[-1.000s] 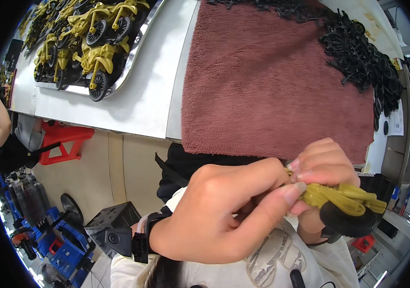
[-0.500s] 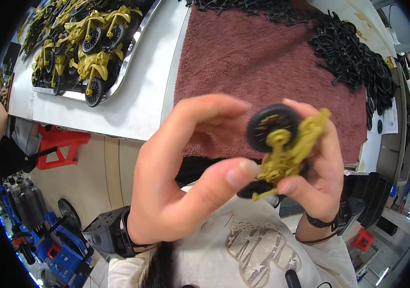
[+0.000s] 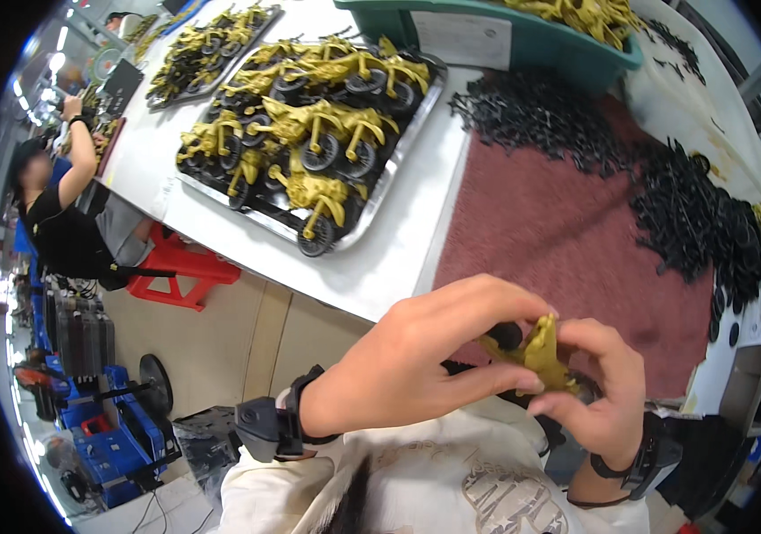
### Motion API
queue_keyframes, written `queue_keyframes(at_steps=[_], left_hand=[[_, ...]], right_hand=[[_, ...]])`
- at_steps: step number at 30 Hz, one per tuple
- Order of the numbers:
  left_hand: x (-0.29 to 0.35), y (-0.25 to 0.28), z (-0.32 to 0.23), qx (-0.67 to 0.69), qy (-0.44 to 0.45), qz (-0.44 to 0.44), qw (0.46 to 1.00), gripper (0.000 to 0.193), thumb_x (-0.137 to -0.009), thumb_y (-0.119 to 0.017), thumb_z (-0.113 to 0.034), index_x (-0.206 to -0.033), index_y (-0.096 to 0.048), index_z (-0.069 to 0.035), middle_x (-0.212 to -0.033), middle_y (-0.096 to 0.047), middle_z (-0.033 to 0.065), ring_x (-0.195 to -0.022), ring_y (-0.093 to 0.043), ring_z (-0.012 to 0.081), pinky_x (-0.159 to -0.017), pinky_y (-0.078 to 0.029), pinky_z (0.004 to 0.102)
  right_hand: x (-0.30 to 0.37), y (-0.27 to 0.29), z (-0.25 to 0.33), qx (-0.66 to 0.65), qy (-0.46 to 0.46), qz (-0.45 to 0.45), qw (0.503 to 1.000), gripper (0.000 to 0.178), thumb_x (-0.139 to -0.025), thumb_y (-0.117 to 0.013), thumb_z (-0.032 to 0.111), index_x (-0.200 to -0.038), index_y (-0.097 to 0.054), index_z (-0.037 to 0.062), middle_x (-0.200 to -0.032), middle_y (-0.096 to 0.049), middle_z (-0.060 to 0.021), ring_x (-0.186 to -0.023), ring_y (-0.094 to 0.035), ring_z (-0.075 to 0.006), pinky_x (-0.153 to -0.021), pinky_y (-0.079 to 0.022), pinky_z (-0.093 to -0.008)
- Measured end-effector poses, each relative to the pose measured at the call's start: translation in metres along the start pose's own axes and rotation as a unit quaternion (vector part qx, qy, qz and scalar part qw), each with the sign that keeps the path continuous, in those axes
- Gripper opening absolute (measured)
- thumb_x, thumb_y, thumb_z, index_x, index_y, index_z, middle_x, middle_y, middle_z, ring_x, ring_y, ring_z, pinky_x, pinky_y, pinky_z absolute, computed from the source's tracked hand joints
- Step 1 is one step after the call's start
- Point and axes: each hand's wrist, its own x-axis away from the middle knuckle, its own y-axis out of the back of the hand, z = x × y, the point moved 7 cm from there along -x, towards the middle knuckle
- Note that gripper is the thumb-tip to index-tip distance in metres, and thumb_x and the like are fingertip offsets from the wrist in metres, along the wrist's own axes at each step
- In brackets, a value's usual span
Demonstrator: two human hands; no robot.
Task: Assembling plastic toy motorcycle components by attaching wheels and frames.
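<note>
Toy motorbike point(image 3: 540, 354) was at near edge of cloth point(image 3: 567, 231). Left hand point(image 3: 416, 369): fingers partly closed, pinched its body; right hand point(image 3: 610, 383): fingers curved round other end, probably to steady it. Black parts point(image 3: 696, 218) lay along cloth's right edge, perhaps for easy reach.

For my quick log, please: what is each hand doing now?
Left hand: holding the yellow toy motorcycle.
Right hand: holding the same yellow toy motorcycle.

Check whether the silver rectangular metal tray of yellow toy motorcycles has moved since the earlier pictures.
No: the tray keeps its spot left of the maroon fabric cloth; only the camera view shifted.
</note>
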Motion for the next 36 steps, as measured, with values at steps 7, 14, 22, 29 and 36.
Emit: queue_keyframes(at_steps=[7, 14, 22, 29, 36], left_hand=[[0.01, 0.16, -0.032, -0.114, -0.099, -0.362, 0.92, 0.047, -0.082, -0.066, -0.006, -0.124, -0.051, 0.004, -0.104, -0.062, 0.0159, -0.092, -0.064, 0.0202, -0.071, -0.056, 0.0295], [0.0, 0.294, 0.078, -0.333, 0.123, -0.338, 0.872, 0.045, -0.092, -0.064, -0.024, -0.127, -0.052, 0.001, -0.115, -0.055, 0.0096, -0.097, -0.055, 0.0144, -0.085, -0.044, 0.0266], [-0.129, 0.247, -0.016, -0.537, 0.013, -0.215, 0.816, 0.046, -0.092, -0.062, -0.03, -0.127, -0.052, -0.003, -0.126, -0.055, 0.0178, -0.114, -0.054, 0.0317, -0.095, -0.044, 0.0414], [-0.278, 0.189, 0.012, -0.602, -0.035, -0.113, 0.789, 0.064, -0.085, -0.066, -0.047, -0.117, -0.048, 0.005, -0.113, -0.06, 0.0244, -0.105, -0.059, 0.0378, -0.089, -0.047, 0.0444], [-0.27, 0.205, -0.002, -0.528, -0.059, -0.177, 0.829, 0.05, -0.089, -0.065, -0.039, -0.112, -0.046, 0.001, -0.104, -0.063, 0.0239, -0.099, -0.06, 0.0394, -0.081, -0.047, 0.045]], right_hand=[[-0.013, 0.027, 0.002, 0.046, 0.059, -0.093, 0.993, 0.052, -0.076, -0.08, 0.022, -0.116, -0.058, -0.0012, -0.099, -0.063, -0.0144, -0.085, -0.061, -0.0207, -0.076, -0.05, -0.0295], [-0.011, 0.043, -0.008, 0.054, 0.001, -0.108, 0.993, 0.042, -0.08, -0.075, 0.022, -0.109, -0.058, -0.0026, -0.093, -0.062, -0.0116, -0.083, -0.06, -0.0193, -0.076, -0.048, -0.0292], [0.0, 0.096, 0.008, 0.183, -0.006, -0.228, 0.956, 0.026, -0.072, -0.072, 0.01, -0.094, -0.063, -0.0007, -0.091, -0.062, -0.0125, -0.081, -0.06, -0.022, -0.074, -0.047, -0.031], [0.0, 0.093, 0.019, 0.193, 0.025, -0.175, 0.965, 0.021, -0.07, -0.074, 0.011, -0.088, -0.066, 0.0015, -0.086, -0.065, -0.0129, -0.08, -0.063, -0.0271, -0.074, -0.049, -0.0323], [0.03, 0.143, 0.0, 0.196, -0.056, -0.291, 0.935, 0.014, -0.078, -0.067, 0.01, -0.083, -0.063, -0.0019, -0.081, -0.063, -0.012, -0.075, -0.06, -0.0225, -0.07, -0.046, -0.0299]])
